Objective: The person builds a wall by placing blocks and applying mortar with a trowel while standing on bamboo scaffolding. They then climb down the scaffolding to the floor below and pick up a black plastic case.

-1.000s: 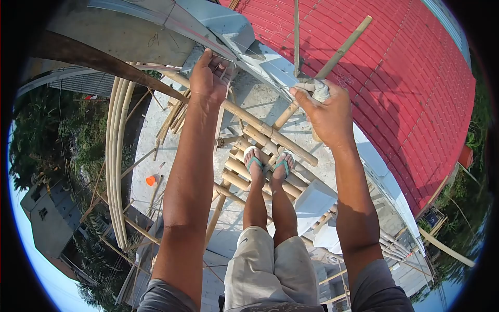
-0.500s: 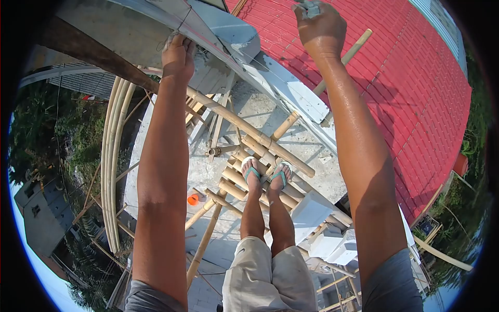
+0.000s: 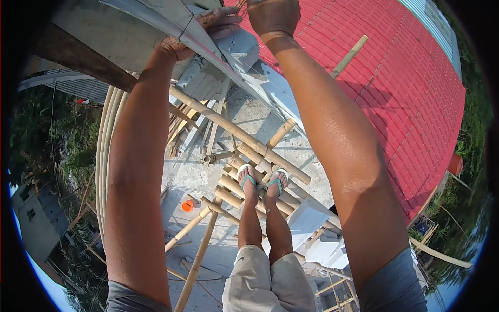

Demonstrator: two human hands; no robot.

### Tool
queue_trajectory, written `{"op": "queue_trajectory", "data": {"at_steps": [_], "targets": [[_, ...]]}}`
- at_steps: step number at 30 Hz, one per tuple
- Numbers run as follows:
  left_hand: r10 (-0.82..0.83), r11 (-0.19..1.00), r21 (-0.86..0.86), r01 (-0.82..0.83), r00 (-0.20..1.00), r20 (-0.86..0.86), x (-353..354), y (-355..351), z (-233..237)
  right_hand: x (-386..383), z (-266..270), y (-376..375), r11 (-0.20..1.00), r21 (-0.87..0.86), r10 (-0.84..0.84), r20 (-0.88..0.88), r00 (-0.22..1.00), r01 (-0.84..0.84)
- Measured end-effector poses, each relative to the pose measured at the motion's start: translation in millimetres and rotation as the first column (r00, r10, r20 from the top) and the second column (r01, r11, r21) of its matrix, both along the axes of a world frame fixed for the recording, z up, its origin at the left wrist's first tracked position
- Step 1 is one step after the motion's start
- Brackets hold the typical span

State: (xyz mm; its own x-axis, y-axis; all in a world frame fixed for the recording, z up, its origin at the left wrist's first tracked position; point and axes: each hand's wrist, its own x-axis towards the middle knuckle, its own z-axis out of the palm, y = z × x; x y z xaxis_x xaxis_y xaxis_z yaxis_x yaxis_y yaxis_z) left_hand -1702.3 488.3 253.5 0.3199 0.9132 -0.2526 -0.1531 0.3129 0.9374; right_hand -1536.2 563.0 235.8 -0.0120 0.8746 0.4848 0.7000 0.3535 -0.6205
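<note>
A long whitish board or beam (image 3: 150, 18) runs diagonally across the top of the view, with a thin dark wire (image 3: 185, 27) around it. My left hand (image 3: 220, 22) passes behind this board; its fingers stretch out past the far edge, while the wrist shows on the near side. My right hand (image 3: 274, 16) is closed at the top edge of the view, close to the left fingertips. What its fingers hold is cut off or hidden. A pale block (image 3: 241, 49) sits just below the left fingers.
My sandalled feet stand on lashed bamboo poles (image 3: 234, 187) high above a concrete floor. A bamboo rail (image 3: 244, 138) crosses in front. Red roofing (image 3: 395, 104) slopes at right. A dark timber (image 3: 86, 57) juts in from the left. An orange bucket (image 3: 187, 206) and white blocks (image 3: 306, 223) lie lower down.
My left hand has gone from the board's near side to reaching behind it, its fingers now stretched out beyond. My right hand has moved left and up, towards the board.
</note>
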Motion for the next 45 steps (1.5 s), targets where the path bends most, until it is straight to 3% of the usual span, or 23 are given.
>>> {"op": "queue_trajectory", "data": {"at_steps": [3,6,9,10,11,13,14,15,16,17,19,21,23,25,26,28,30,34,36,38,40,42,45], "targets": [[0.024,1.0,0.014,-0.025,0.999,0.044,5,5,9,-6,2,-9,0.999,-0.02,0.042,-0.079,0.996,-0.044],[0.137,0.99,-0.03,-0.135,0.988,0.066,-18,13,-29,-12,15,-19,0.997,-0.055,0.042,-0.152,0.987,-0.051],[0.414,0.875,-0.39,-0.286,0.86,0.298,-46,12,-77,-9,25,-23,0.998,0.003,0.064,-0.245,0.967,-0.066],[0.35,0.937,-0.039,-0.348,0.929,0.124,-24,-13,-49,-4,29,-25,0.99,0.067,0.14,-0.313,0.939,-0.125],[0.352,0.936,-0.041,-0.349,0.928,0.123,-15,-27,-44,3,34,-31,0.99,0.065,0.141,-0.314,0.939,-0.127],[0.635,0.77,-0.087,-0.632,0.744,0.208,-5,-42,-46,22,46,-48,0.963,-0.226,0.027,-0.456,0.89,-0.145],[0.637,0.768,-0.087,-0.634,0.743,0.208,0,-46,-54,30,48,-58,0.976,-0.188,0.014,-0.456,0.89,-0.112],[0.726,0.667,-0.088,-0.739,0.619,0.301,4,-52,-69,38,51,-68,0.986,-0.15,0.001,-0.457,0.889,-0.078],[0.789,0.553,-0.107,-0.827,0.477,0.387,11,-56,-74,46,60,-82,0.955,-0.258,-0.026,-0.568,0.823,-0.147],[0.79,0.552,-0.107,-0.827,0.477,0.384,17,-59,-78,53,68,-95,0.909,-0.35,-0.069,-0.666,0.743,-0.228],[0.834,0.429,-0.108,-0.897,0.347,0.43,35,-67,-74,67,58,-114,0.923,-0.309,-0.043,-0.672,0.739,-0.227],[0.851,0.398,-0.132,-0.908,0.312,0.424,46,-73,-69,79,50,-132,0.935,-0.277,-0.025,-0.672,0.74,-0.22],[0.864,0.373,-0.146,-0.916,0.286,0.415,58,-80,-63,86,47,-145,0.928,-0.329,-0.058,-0.593,0.803,-0.176],[0.828,0.343,-0.088,-0.935,0.257,0.498,72,-87,-59,86,58,-155,0.869,-0.442,-0.129,-0.637,0.76,-0.223],[0.827,0.348,-0.086,-0.933,0.263,0.497,75,-89,-57,84,61,-158,0.793,-0.54,-0.198,-0.667,0.718,-0.283],[0.843,0.295,-0.071,-0.953,0.225,0.489,77,-93,-59,72,58,-162,0.808,-0.529,-0.196,-0.656,0.729,-0.259],[0.852,0.305,-0.019,-0.952,0.264,0.452,75,-96,-62,63,52,-166,0.715,-0.576,-0.162,-0.688,0.707,-0.396],[0.895,0.336,0.116,-0.935,0.355,0.271,77,-108,-68,16,28,-179,0.768,-0.466,-0.143,-0.793,0.592,-0.44],[0.932,0.326,0.141,-0.935,0.343,0.119,73,-114,-69,-3,23,-182,0.775,-0.436,-0.093,-0.794,0.601,-0.457],[0.877,0.372,0.1,-0.923,0.385,0.287,70,-123,-70,-17,22,-181,0.784,-0.42,-0.071,-0.793,0.606,-0.458],[0.859,0.374,0.098,-0.922,0.384,0.338,71,-125,-71,-26,20,-175,0.896,-0.291,0.057,-0.674,0.736,-0.336],[0.874,0.352,0.362,-0.863,0.442,0.203,69,-124,-75,-23,20,-175,0.831,-0.409,-0.007,-0.685,0.728,-0.377],[0.906,0.347,0.351,-0.87,0.407,0.113,73,-129,-74,-18,22,-173,0.726,-0.498,-0.044,-0.722,0.691,-0.475]]}}
